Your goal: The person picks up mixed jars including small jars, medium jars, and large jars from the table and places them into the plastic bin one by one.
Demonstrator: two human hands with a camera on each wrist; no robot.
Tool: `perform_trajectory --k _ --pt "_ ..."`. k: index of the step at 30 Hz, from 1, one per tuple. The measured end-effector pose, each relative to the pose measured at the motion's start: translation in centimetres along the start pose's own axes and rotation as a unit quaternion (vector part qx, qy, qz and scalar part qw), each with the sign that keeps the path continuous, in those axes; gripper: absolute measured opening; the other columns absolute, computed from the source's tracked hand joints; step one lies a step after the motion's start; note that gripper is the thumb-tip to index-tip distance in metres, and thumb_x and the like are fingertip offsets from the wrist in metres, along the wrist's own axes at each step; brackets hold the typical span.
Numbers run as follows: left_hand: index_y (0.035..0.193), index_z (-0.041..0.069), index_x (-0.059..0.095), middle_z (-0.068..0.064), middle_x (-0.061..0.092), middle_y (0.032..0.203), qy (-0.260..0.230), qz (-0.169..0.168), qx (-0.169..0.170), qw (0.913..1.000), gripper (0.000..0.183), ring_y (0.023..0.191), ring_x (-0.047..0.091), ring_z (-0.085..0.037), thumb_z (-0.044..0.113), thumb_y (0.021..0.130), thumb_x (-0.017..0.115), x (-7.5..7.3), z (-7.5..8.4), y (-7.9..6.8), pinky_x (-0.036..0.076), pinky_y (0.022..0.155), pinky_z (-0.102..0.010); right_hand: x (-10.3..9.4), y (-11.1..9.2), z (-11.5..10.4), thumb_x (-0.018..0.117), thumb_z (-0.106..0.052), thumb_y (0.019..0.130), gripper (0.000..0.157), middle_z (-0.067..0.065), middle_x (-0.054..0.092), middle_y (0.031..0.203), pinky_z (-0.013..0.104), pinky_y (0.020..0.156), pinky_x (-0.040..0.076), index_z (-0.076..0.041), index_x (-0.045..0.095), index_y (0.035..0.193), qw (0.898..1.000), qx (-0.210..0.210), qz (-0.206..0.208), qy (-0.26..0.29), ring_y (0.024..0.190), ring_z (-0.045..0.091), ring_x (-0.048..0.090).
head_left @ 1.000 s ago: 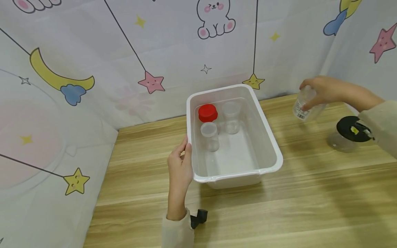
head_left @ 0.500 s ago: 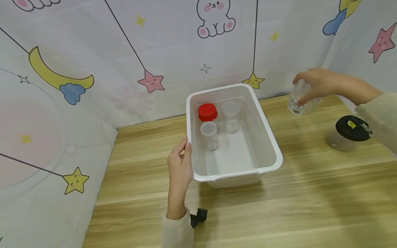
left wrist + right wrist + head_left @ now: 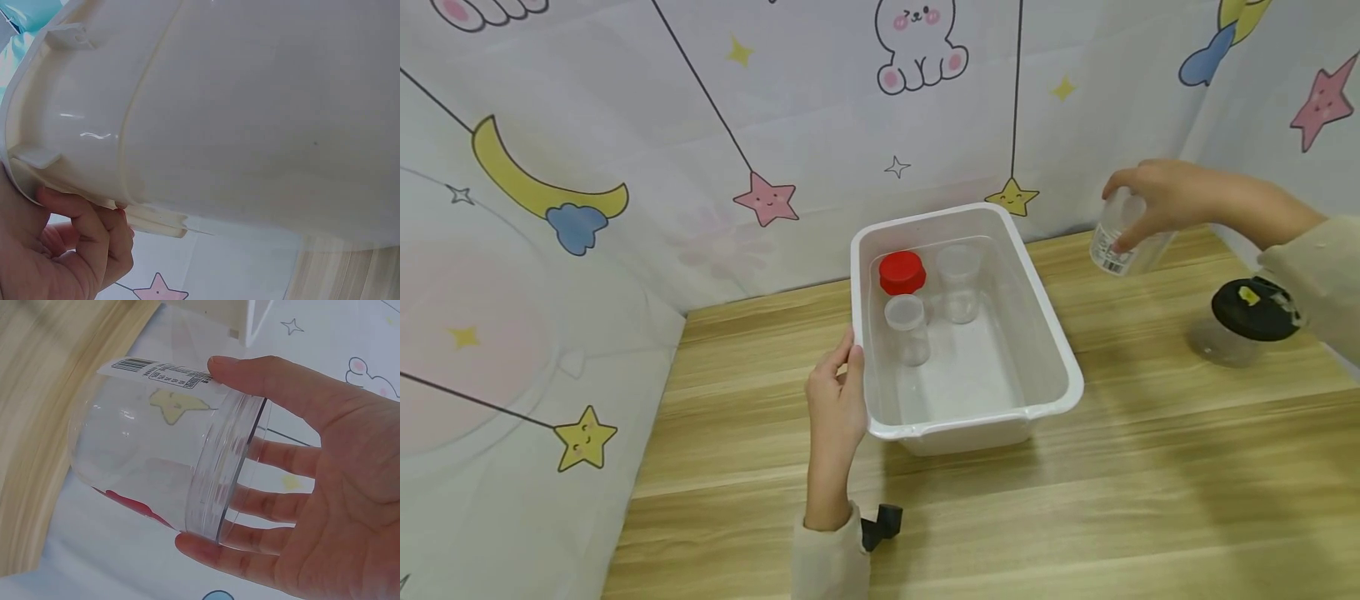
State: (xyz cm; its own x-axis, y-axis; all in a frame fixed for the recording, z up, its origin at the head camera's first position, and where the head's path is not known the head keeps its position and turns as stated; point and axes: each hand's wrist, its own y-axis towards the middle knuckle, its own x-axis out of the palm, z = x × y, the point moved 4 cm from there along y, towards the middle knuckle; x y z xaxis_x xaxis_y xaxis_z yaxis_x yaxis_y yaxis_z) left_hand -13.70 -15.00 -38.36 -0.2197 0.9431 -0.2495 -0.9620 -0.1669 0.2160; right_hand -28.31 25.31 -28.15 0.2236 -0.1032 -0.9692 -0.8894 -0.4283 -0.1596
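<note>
My left hand [image 3: 837, 398] grips the left rim of a white plastic tub [image 3: 1052, 367]; in the left wrist view its fingers [image 3: 94, 231] curl under the lip. Three jars stand in the tub: one with a red lid [image 3: 902, 271], a clear one [image 3: 913, 342] in front of it, and another clear jar [image 3: 960, 283] beside them. To the right of the tub, my right hand [image 3: 1180, 200] holds a clear jar [image 3: 1112, 250] with a barcode label, slightly tilted. In the right wrist view, thumb and fingers span this jar [image 3: 144, 444] around its lid end.
A clear jar with a black lid [image 3: 1255, 310] is at the right, partly behind my right sleeve. The tub stands on a wood-grain table [image 3: 737, 417]. A white cloth backdrop [image 3: 820, 100] with cartoon prints rises behind and at the sides.
My right hand has moved a little left and up with the clear jar. The left hand and the tub stay in place.
</note>
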Motion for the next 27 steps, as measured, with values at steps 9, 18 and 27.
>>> perform_trajectory --k 9,18,27 --pt "0.139 0.001 0.056 -0.022 0.062 0.121 0.005 -0.001 0.004 1.0000 0.039 0.089 0.072 -0.037 0.017 0.104 0.055 0.0 0.0 0.0 0.060 0.074 -0.048 -0.5 0.2 -0.5 0.086 -0.026 0.077 0.076 0.038 0.054 0.115 0.056 0.076 0.052 0.014 0.048 0.129 1.000 -0.013 0.001 -0.016 0.101 0.047 0.055" --pt "0.139 0.000 0.055 -0.022 0.063 0.116 0.001 -0.001 0.012 0.9999 0.039 0.088 0.072 -0.036 0.017 0.104 0.054 -0.1 0.1 0.0 0.061 0.073 -0.046 -0.9 0.1 -1.2 0.086 -0.028 0.077 0.078 0.038 0.052 0.117 0.053 0.072 0.054 0.012 0.047 0.131 1.000 0.000 -0.006 -0.013 0.100 0.047 0.055" --pt "0.139 0.000 0.056 -0.022 0.063 0.114 0.002 -0.001 0.009 1.0000 0.039 0.088 0.072 -0.036 0.017 0.104 0.054 -0.1 0.1 0.0 0.061 0.072 -0.046 -1.1 0.1 -1.7 0.085 -0.028 0.077 0.076 0.036 0.052 0.115 0.052 0.071 0.054 0.010 0.046 0.131 1.000 0.001 -0.012 -0.010 0.099 0.046 0.054"
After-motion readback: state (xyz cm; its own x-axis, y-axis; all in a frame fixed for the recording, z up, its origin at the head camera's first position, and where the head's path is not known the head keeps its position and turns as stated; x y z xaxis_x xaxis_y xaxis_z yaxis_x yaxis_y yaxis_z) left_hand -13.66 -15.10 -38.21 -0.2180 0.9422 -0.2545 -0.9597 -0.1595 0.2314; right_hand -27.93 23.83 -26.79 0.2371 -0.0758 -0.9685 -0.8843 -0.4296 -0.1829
